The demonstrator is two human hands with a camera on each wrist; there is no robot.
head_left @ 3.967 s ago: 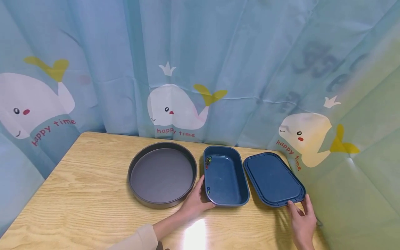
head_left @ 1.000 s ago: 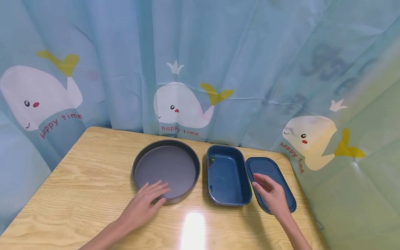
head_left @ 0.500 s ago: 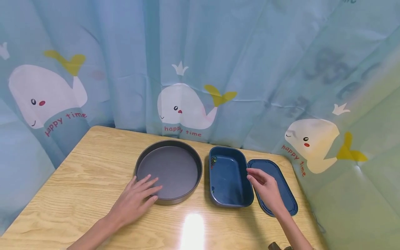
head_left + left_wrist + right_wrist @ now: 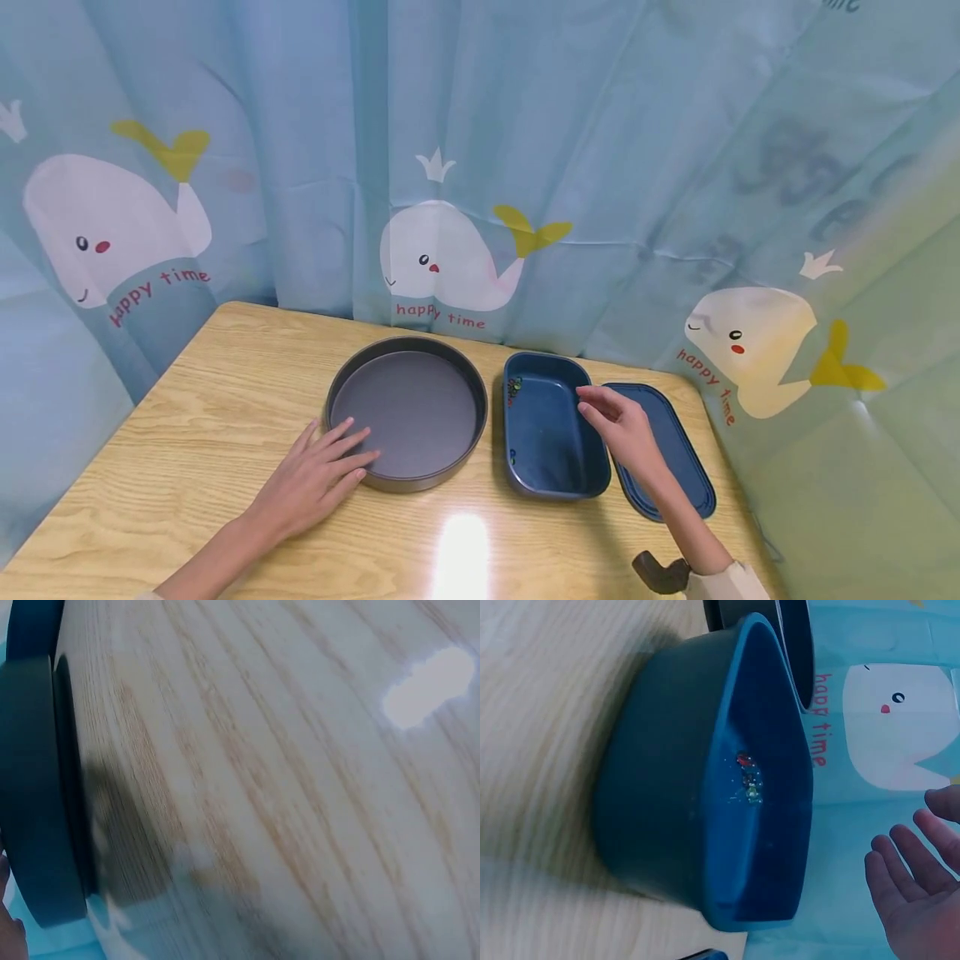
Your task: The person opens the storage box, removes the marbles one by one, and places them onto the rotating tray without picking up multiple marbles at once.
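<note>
My left hand lies with spread fingers over the near-left rim of a round dark grey pan; whether it touches the rim I cannot tell. The pan's side wall fills the left edge of the left wrist view. Above the right rim of a deep blue rectangular box hovers my right hand, fingers loosely bent and holding nothing. A cluster of tiny coloured pieces sits inside along the box's left wall, with a few more nearer me. They look like glossy beads in the right wrist view.
A flat blue lid lies on the wooden table to the right of the box, partly behind my right forearm. Near my right cuff shows a dark curved object. A whale-print curtain hangs close behind and at the sides.
Four seconds ago my left hand held the box and my right hand gripped the lid. The lid now lies flat; my left hand has gone to the pan, my right leftward over the box.
</note>
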